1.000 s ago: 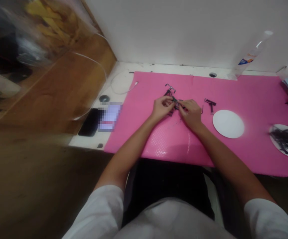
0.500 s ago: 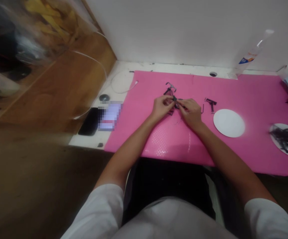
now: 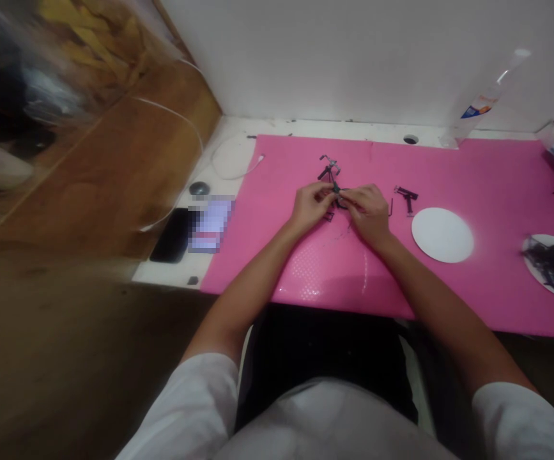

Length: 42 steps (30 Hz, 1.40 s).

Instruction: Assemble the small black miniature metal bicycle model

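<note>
Between my hands is a small dark model bicycle (image 3: 330, 174), with its handlebars pointing away from me over the pink mat (image 3: 348, 281). The fingers of my left hand (image 3: 312, 203) are closed on its frame from the left. From the other side, my right hand (image 3: 369, 211) pinches at the same spot; my fingers hide what lies between the fingertips. A thin black L-shaped key (image 3: 392, 207) lies just right of my right hand. Beyond it rests a loose black T-shaped part (image 3: 407, 198).
A white plate (image 3: 442, 235) sits to the right. Another plate (image 3: 538, 278) at the far right holds black wheels and parts. A clear bottle (image 3: 482, 102) leans at the back wall. Left are a black phone (image 3: 169, 236), a blurred-out screen (image 3: 212, 223) and a white cable (image 3: 238, 177).
My hands stay at the model bicycle with almost the same grip; my right fingers have shifted very slightly. The view has moved a little.
</note>
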Tool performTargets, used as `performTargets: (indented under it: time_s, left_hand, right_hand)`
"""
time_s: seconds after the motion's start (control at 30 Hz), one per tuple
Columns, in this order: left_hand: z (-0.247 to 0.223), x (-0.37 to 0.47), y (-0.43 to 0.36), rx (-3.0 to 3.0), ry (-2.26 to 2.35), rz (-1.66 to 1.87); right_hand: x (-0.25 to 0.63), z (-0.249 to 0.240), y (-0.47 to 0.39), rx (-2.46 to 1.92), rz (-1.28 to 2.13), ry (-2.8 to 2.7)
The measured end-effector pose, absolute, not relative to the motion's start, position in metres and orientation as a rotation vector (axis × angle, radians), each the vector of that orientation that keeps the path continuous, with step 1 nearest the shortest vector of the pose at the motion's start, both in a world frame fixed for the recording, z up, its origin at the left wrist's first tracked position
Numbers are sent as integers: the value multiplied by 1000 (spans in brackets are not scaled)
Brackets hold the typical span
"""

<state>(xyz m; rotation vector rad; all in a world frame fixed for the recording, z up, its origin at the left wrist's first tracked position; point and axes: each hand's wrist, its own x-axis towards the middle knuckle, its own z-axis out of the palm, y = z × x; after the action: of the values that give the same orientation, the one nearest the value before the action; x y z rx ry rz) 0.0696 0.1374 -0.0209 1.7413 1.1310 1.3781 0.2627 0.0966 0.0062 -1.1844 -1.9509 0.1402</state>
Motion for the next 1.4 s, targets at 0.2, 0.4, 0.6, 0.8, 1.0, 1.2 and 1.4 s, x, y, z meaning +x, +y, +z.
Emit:
performTargets:
  time_s: [0.2,0.4,0.6,0.8,1.0,1.2,1.4]
  left_hand:
    - [-17,69,140,1619,1176,1416]
    - [-13,59,149,1525,1177,1516]
    - [-19,40,166,1486,1105,1577]
    - [-18,22,178,1387,1126,1568]
    - [-15,17,179,1316,1181,1538]
    - [-11,16,178,1285,1169,1494]
    - [-6,-7,188,1215,1155,1532]
  right_hand:
    - [260,9,94,-1232,110,-1955]
    - [287,26,107,-1335,42,-1949]
    - [329,38,127,-1598,206,-2100]
    - [333,32,128,-1578,322,-2217]
    - [322,23,124,-1478,279,-2274]
    - [317,17,122,-1447,266,-2269]
    - [318,13,125,-1424,273,-2264]
